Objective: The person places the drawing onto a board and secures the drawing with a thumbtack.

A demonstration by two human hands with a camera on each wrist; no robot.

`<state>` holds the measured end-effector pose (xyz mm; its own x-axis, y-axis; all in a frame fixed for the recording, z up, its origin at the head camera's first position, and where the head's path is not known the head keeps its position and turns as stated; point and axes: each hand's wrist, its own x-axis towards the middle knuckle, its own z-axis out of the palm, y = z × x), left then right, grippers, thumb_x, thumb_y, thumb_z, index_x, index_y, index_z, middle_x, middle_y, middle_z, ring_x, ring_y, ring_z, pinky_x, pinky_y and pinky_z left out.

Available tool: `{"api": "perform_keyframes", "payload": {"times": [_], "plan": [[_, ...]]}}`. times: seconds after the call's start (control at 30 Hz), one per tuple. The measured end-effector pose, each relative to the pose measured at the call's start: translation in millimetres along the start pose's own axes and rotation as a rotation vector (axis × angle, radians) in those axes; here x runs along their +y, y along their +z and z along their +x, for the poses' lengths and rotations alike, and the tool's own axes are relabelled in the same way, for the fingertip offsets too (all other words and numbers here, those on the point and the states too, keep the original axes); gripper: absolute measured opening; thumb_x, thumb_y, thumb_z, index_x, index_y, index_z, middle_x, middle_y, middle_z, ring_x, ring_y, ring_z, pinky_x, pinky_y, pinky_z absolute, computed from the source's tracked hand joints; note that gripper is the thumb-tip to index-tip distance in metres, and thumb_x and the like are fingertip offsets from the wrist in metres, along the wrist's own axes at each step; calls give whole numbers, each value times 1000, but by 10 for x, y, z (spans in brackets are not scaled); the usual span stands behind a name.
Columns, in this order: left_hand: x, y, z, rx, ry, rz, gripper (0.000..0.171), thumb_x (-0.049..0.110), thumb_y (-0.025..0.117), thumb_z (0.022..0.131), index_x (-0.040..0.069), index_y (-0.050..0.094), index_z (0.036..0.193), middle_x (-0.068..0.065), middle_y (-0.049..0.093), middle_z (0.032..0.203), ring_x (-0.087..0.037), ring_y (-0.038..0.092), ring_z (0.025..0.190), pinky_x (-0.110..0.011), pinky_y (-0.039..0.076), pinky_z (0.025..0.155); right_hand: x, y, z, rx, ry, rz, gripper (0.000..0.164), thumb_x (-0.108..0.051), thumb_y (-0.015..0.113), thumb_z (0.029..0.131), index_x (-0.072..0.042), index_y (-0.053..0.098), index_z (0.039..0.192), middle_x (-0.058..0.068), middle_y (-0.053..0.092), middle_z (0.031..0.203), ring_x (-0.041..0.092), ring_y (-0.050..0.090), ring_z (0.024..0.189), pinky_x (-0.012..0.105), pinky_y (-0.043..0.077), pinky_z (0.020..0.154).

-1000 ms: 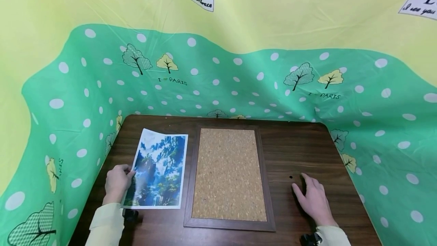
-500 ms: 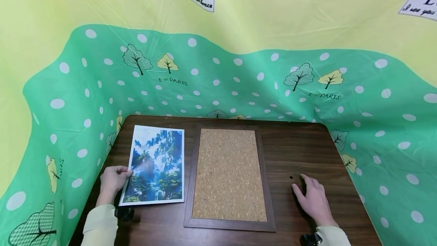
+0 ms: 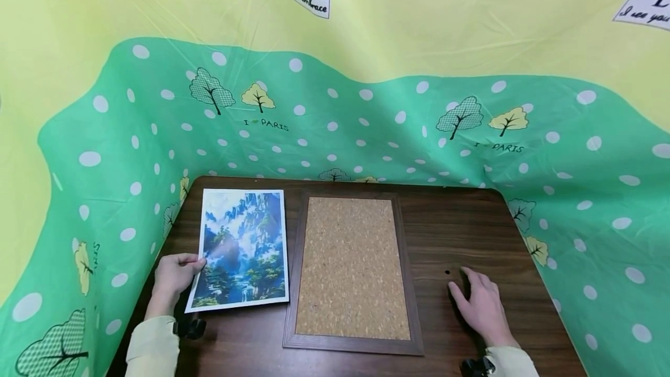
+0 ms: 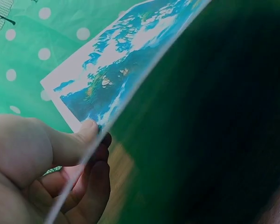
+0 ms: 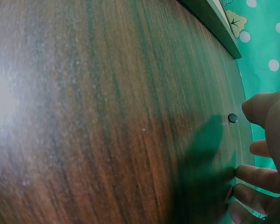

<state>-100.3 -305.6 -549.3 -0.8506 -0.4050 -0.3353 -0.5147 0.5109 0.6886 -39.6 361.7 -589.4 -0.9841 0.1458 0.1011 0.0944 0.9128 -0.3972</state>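
Note:
My left hand (image 3: 175, 278) pinches the left edge of a printed landscape picture (image 3: 241, 249), blue mountains with a white border, between thumb and fingers. In the left wrist view the thumb (image 4: 86, 133) presses on the printed face, and the sheet is seen nearly edge-on, raised at an angle. To its right lies a cork board (image 3: 353, 266) in a dark brown frame; the picture's lower right corner reaches the frame's left side. My right hand (image 3: 484, 304) rests on the table with fingers spread and holds nothing. Near its thumb sits a small round black piece (image 5: 232, 118).
Under everything is a dark wood-grain table (image 3: 450, 220). A green and yellow patterned cloth (image 3: 366, 109) hangs behind it and along both sides. Black wrist cameras, such as the left one (image 3: 191, 329), are strapped at both sleeves.
The picture has shifted up the table and turned more upright, its curled top edge now flatter; lately it swung slightly right. My left hand moved a little left. My right hand stayed put.

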Motion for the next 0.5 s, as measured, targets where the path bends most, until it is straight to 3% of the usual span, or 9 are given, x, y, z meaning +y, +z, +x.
{"api": "perform_keyframes", "payload": {"times": [0.27, 0.5], "plan": [[56, 90, -41, -63, 51, -52, 31, 19, 71, 95, -7, 70, 113, -25, 68, 106, -31, 60, 90, -35, 49, 69, 2, 2, 2, 2, -9, 1, 54, -36, 63, 98, 4, 53, 134, 32, 52, 129, 53, 45, 116, 66, 40, 90], [68, 239, -92, -106, 99, -85, 28, 18, 70, 95, -6, 71, 111, -21, 71, 101, -27, 64, 86, -37, 52, 71, -1, 2, -7, 13, -20, 8, 53, -33, 64, 97, 4, 54, 133, 33, 53, 128, 53, 46, 115, 65, 39, 90]]}}
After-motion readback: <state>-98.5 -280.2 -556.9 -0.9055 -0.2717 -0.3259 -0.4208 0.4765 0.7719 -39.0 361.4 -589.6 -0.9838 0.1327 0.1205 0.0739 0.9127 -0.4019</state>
